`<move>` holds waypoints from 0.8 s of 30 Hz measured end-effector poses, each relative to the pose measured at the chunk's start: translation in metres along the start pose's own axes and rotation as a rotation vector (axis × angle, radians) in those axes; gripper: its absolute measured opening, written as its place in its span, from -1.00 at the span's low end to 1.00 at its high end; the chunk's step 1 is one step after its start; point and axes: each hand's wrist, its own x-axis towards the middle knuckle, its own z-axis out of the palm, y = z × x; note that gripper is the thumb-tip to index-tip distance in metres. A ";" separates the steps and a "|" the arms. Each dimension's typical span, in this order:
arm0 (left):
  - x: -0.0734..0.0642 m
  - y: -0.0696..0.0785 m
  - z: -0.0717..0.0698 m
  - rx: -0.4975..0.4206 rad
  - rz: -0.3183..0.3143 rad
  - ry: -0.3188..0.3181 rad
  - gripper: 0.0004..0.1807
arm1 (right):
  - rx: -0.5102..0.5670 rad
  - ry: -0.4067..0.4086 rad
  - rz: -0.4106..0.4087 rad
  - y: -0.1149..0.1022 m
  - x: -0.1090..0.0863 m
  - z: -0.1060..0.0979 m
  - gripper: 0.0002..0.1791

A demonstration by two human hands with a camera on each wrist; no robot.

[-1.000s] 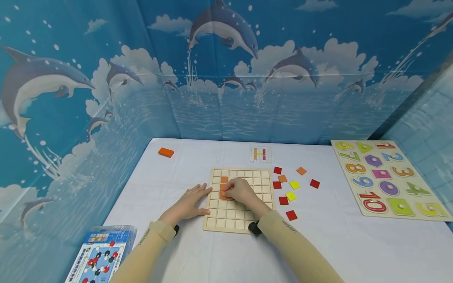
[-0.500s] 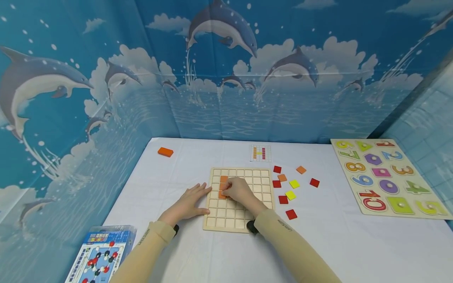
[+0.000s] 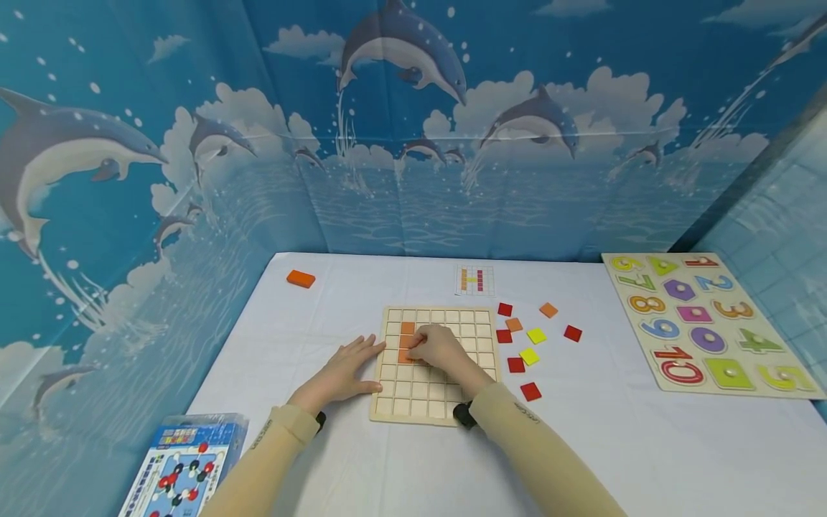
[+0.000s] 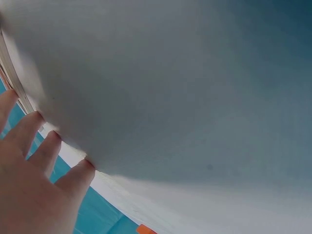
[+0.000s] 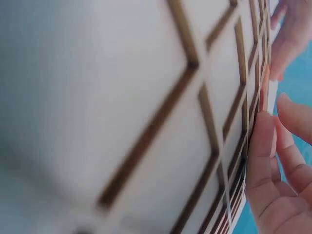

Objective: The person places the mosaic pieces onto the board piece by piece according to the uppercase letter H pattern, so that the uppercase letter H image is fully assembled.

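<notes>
The puzzle board (image 3: 734, 345) on the table (image 3: 562, 438) bears the numerals 1 to 10, while the print on the blue-and-white box (image 3: 184, 467) and the lettering on both sleeves (image 3: 543, 459) are too small to read.

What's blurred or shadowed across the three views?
Head: evenly lit, grid board lines legible. Left wrist: broad soft shadow greys the tablecloth; lower strip brighter. Right wrist: board's nearest cells blurred and pale, with a dark patch at lower left; right hand crisper.
</notes>
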 end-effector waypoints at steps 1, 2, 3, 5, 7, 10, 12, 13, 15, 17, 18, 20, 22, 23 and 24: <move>0.000 0.000 0.000 -0.001 -0.001 -0.001 -0.13 | 0.023 -0.001 0.001 0.003 0.000 -0.003 -0.91; 0.000 0.000 0.000 -0.004 -0.003 -0.002 -0.13 | 0.044 0.001 0.001 0.005 0.000 -0.008 -0.91; 0.000 0.000 0.001 -0.007 -0.003 -0.003 -0.13 | 0.069 0.000 0.008 0.008 -0.001 -0.013 -0.90; 0.000 0.000 0.001 -0.010 0.000 -0.004 -0.13 | 0.103 0.016 0.007 0.014 0.000 -0.024 -0.88; 0.000 -0.001 0.001 -0.004 0.001 0.000 -0.13 | 0.120 0.033 0.008 0.020 0.000 -0.038 -0.84; 0.000 -0.002 0.002 0.003 -0.005 -0.001 -0.13 | 0.143 0.062 0.022 0.032 0.001 -0.060 -0.77; 0.000 -0.003 0.003 -0.003 -0.009 0.000 -0.12 | 0.136 0.074 0.029 0.041 0.002 -0.076 -0.71; 0.000 -0.003 0.003 -0.007 -0.008 0.000 -0.12 | 0.132 0.084 0.042 0.045 0.002 -0.084 -0.69; 0.000 -0.004 0.004 -0.014 -0.002 -0.002 -0.12 | 0.120 0.104 0.078 0.055 0.001 -0.100 -0.66; 0.000 -0.004 0.004 -0.014 0.006 -0.002 -0.13 | 0.090 0.117 0.116 0.064 0.000 -0.115 -0.63; 0.000 -0.004 0.004 -0.011 0.009 -0.003 -0.13 | 0.080 0.122 0.145 0.069 -0.001 -0.122 -0.63; 0.000 -0.004 0.004 -0.004 0.012 -0.003 -0.13 | 0.047 0.127 0.186 0.077 -0.003 -0.134 -0.60; 0.000 -0.004 0.003 0.001 0.011 -0.004 -0.12 | 0.017 0.126 0.211 0.083 -0.005 -0.142 -0.58; 0.001 -0.005 0.003 -0.002 0.013 -0.003 -0.12 | 0.010 0.128 0.225 0.086 -0.005 -0.145 -0.58; 0.001 -0.005 0.002 -0.001 0.014 -0.001 -0.12 | 0.008 0.132 0.238 0.088 -0.006 -0.146 -0.58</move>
